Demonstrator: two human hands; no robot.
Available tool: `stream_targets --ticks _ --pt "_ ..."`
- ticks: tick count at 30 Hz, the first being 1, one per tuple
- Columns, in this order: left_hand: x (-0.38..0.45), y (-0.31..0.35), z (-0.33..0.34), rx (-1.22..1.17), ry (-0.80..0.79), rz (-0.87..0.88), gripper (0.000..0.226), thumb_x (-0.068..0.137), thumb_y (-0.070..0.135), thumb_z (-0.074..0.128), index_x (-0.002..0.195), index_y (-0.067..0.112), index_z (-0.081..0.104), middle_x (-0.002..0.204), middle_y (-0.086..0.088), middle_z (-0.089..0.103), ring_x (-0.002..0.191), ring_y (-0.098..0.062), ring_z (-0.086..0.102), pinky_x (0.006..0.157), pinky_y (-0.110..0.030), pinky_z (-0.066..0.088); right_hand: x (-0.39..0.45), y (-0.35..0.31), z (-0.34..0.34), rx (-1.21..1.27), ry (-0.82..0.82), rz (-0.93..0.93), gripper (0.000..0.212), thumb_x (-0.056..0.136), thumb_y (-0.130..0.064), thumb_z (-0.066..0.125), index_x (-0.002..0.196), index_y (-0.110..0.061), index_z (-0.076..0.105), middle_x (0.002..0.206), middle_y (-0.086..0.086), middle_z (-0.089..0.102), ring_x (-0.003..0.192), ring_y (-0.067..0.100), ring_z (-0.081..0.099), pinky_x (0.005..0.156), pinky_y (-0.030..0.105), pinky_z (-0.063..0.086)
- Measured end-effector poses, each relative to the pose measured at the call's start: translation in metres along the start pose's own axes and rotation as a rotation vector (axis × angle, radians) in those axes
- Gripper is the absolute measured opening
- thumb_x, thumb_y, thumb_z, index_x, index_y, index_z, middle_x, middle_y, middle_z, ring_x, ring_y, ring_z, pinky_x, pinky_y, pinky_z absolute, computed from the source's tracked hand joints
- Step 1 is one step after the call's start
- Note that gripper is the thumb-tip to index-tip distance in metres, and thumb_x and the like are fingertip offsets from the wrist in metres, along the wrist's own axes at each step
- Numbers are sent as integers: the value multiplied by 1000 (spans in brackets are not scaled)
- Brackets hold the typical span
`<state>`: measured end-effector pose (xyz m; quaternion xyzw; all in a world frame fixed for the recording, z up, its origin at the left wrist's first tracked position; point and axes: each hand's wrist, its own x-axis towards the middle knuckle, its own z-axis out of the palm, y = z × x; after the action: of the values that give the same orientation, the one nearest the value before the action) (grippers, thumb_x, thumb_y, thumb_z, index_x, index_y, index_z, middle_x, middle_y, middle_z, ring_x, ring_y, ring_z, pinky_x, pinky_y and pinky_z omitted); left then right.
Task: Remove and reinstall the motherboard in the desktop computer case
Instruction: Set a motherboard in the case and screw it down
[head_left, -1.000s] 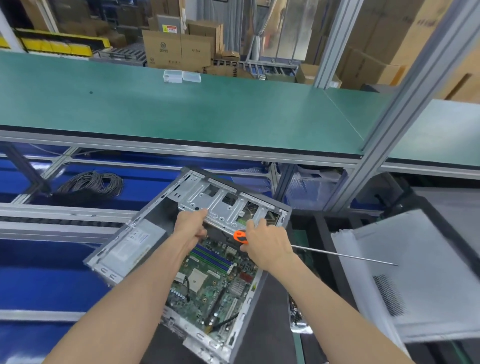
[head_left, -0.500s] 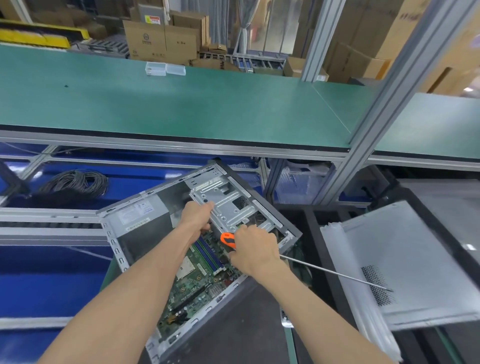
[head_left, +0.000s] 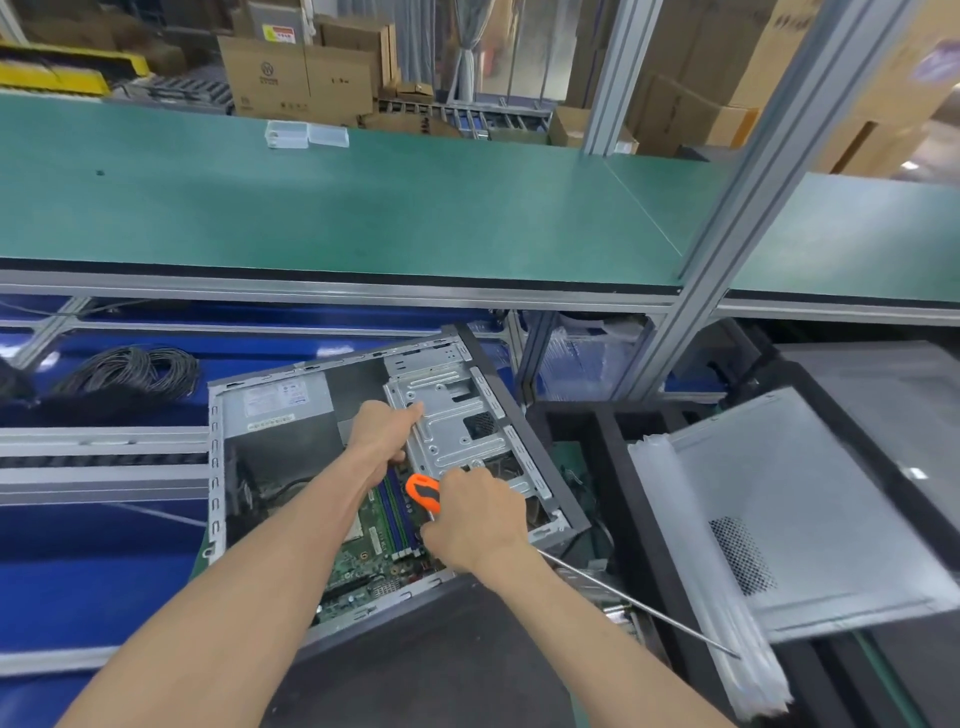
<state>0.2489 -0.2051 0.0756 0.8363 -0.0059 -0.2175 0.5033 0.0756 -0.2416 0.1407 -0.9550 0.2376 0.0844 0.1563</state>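
Note:
An open desktop case (head_left: 270, 441) hangs tilted in front of the green bench, its side off. Inside lies the green motherboard (head_left: 363, 561) with blue memory slots. My left hand (head_left: 382, 431) grips the left edge of the silver drive cage (head_left: 452, 421). My right hand (head_left: 475, 525) holds the cage's lower edge and, in the same grip, a long screwdriver with an orange handle (head_left: 423, 493). Its thin shaft (head_left: 649, 613) points back to the lower right.
A green bench (head_left: 363, 208) runs across, with a clear plastic box (head_left: 304, 135) at its far edge. An aluminium post (head_left: 727, 260) rises at right. The removed side panel (head_left: 805, 519) rests at right. A black cable coil (head_left: 130, 371) lies at left on the blue lower shelf.
The case has turned clockwise and risen between both hands, which kept their grips. The power supply end has swung up to the left.

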Motion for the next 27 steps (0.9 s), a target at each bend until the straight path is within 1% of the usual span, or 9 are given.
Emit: stream_targets --ticks 5,9,14,16,18,21,24,26,27 --pt "-2 -4 -8 18 -30 -1 38 87 37 74 71 12 50 63 -4 52 54 -20 47 52 -28 41 -10 -12 3 57 -37 -9 31 83 -26 69 73 -19 40 70 -1 42 72 29 50 64 36 38" --pt "-6 -10 -17 6 -91 -10 36 83 34 77 74 11 51 67 -7 54 58 -23 47 52 -28 37 -20 -26 10 112 -65 -40 27 83 -25 70 83 -17 44 79 3 44 77 30 49 67 37 40" --pt "-16 -15 -25 35 -88 -11 36 81 36 80 73 8 59 70 -9 66 57 -22 58 50 -27 43 -25 -37 14 120 -100 -47 29 85 -29 68 79 -20 41 77 2 45 79 32 51 67 37 37" --pt "-21 -15 -29 68 -70 16 42 81 41 80 68 9 57 63 -6 62 54 -21 56 50 -27 42 -21 -37 9 117 -121 -40 23 87 -32 66 87 -19 47 90 6 58 87 33 59 69 37 40" --pt "-31 -14 -34 111 -57 54 52 82 44 78 56 12 46 47 -1 49 42 -17 45 49 -26 38 -17 -37 3 97 -155 -46 25 89 -37 65 92 -18 49 98 7 61 92 32 62 73 37 45" --pt "-49 -17 -47 207 -29 127 64 87 45 72 45 15 35 34 6 32 40 -17 32 50 -30 30 -8 -37 -11 96 -191 -69 36 91 -46 66 88 -15 46 90 5 55 87 31 61 75 39 52" --pt "-60 -30 -69 142 2 207 53 86 37 68 50 3 47 48 -2 35 53 -19 26 53 -32 27 0 -44 -34 184 -161 -126 46 91 -52 66 98 -13 43 89 7 58 80 28 58 66 35 45" --pt "-65 -38 -88 114 55 236 42 86 34 67 61 -1 62 48 1 39 48 -14 26 49 -30 26 4 -53 -54 281 -97 -174 56 90 -59 64 106 -10 40 90 11 60 77 28 57 62 36 42" --pt "-68 -41 -98 108 84 243 39 89 35 65 63 5 68 44 5 41 43 -11 27 46 -28 26 6 -59 -64 319 -63 -206 59 90 -60 62 107 -10 38 91 12 61 78 29 57 62 37 42"
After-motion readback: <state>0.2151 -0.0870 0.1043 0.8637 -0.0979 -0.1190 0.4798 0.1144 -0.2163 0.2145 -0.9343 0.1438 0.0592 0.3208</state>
